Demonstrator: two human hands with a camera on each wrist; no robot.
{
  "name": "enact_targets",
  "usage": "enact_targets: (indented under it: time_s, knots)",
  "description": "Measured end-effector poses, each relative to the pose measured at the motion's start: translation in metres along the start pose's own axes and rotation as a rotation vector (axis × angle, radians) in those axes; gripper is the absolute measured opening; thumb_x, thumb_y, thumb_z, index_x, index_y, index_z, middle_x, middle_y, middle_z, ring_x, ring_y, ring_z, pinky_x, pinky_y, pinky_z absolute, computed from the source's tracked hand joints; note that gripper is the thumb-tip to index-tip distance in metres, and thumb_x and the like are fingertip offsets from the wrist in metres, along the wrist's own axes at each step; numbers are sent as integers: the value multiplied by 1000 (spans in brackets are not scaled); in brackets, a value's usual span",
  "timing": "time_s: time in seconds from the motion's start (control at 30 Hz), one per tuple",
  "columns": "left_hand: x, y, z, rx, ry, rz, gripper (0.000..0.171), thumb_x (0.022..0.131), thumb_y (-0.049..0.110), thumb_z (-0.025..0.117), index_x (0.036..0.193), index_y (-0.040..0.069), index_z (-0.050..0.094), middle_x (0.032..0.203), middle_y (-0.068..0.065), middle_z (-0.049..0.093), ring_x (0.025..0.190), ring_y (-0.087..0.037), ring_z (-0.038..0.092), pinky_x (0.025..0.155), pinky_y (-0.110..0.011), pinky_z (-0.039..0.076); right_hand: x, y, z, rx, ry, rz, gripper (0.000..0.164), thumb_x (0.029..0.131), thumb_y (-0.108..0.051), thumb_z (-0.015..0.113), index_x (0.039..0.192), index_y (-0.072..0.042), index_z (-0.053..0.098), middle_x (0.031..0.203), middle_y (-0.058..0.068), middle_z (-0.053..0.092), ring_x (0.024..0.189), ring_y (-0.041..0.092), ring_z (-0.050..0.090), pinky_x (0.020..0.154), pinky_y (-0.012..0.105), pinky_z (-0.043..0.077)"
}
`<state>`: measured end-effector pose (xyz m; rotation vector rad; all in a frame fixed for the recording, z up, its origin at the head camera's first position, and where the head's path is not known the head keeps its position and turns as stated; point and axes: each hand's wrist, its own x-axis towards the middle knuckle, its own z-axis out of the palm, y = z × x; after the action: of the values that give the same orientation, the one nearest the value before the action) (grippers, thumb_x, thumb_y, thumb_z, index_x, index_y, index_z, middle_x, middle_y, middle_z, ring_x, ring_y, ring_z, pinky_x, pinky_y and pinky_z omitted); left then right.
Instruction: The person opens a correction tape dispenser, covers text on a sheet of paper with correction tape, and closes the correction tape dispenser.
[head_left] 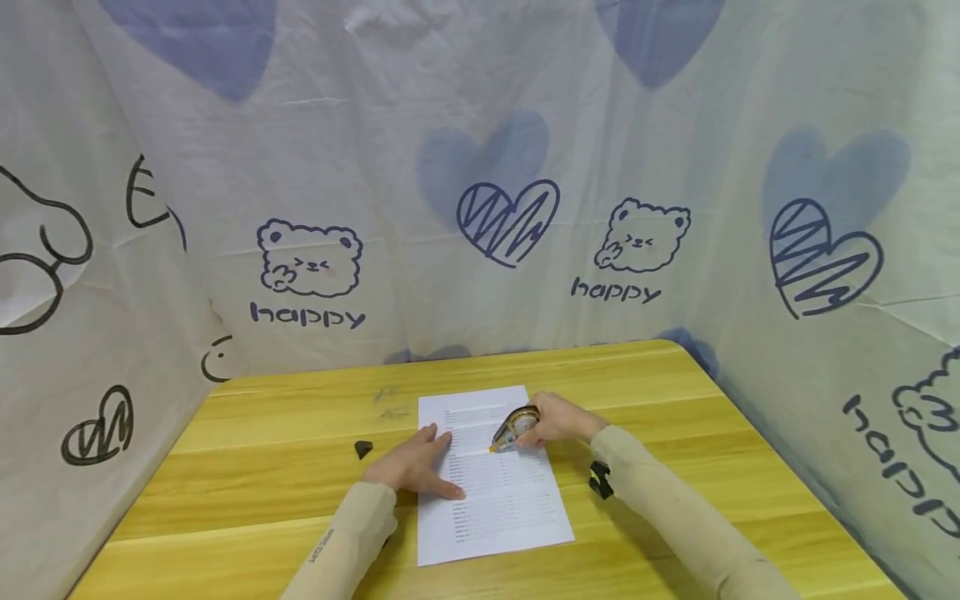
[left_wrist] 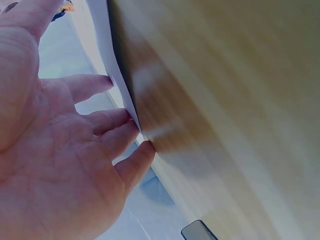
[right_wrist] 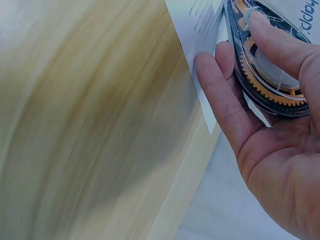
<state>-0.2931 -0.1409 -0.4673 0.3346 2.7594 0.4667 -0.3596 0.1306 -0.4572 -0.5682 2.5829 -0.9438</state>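
Observation:
A printed sheet of paper (head_left: pixel 498 512) lies on the wooden table, covered in lines of small text. In my right hand (head_left: pixel 558 418) I grip a correction tape dispenser (head_left: pixel 517 425), its orange tip down against the sheet near the middle. The right wrist view shows the dispenser's clear case with orange gear wheels (right_wrist: pixel 275 97), held between thumb and fingers. My left hand (head_left: pixel 416 464) rests spread on the sheet's left side. In the left wrist view the fingertips (left_wrist: pixel 127 117) touch the paper's edge, which bows slightly off the table.
A small dark cap-like piece (head_left: pixel 363 449) lies on the table (head_left: pixel 285 483) left of the sheet. Faint dark marks show on the wood behind it. A white curtain (head_left: pixel 405 183) with hearts and bears hangs around the table's back and sides.

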Motion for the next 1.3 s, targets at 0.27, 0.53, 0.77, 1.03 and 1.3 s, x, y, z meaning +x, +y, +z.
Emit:
enact_targets:
  time_s: [0.27, 0.53, 0.77, 1.03, 1.3]
  knots:
    - [-1, 1, 0, -6, -3, -4, 106, 68, 58, 82, 153, 16, 35, 163, -15, 18, 150, -34, 20, 119, -54, 24, 0, 3, 0, 25, 8, 13, 24, 78, -13, 83, 94, -3, 69, 78, 4, 70, 67, 19, 67, 60, 31, 59]
    - [0, 0, 0, -4, -8, -4, 105, 69, 58, 82, 153, 16, 35, 163, -14, 19, 150, -34, 20, 119, -54, 25, 1, 7, -1, -5, 22, 1, 22, 78, -14, 84, 90, -4, 69, 75, 2, 70, 62, 14, 63, 59, 31, 58]
    - [0, 0, 0, -12, -9, -7, 105, 69, 58, 82, 153, 17, 35, 163, -14, 19, 150, -34, 20, 120, -54, 24, 0, 7, -2, -8, 7, -5, 20, 79, -14, 83, 92, -4, 71, 76, 2, 70, 63, 13, 63, 60, 31, 59]
    - [2, -2, 1, -9, -8, -4, 106, 68, 59, 82, 153, 17, 35, 164, -14, 18, 150, -34, 19, 120, -54, 24, -3, 5, -4, 8, -2, 2, 18, 80, -13, 81, 92, -4, 71, 75, 2, 70, 63, 14, 64, 61, 33, 59]
    - [3, -2, 1, 0, -9, -5, 107, 68, 61, 81, 154, 17, 35, 164, -14, 18, 150, -34, 19, 120, -54, 24, -3, 6, -4, -9, 6, 5, 19, 80, -14, 82, 92, -3, 70, 76, 3, 70, 64, 14, 63, 61, 32, 59]
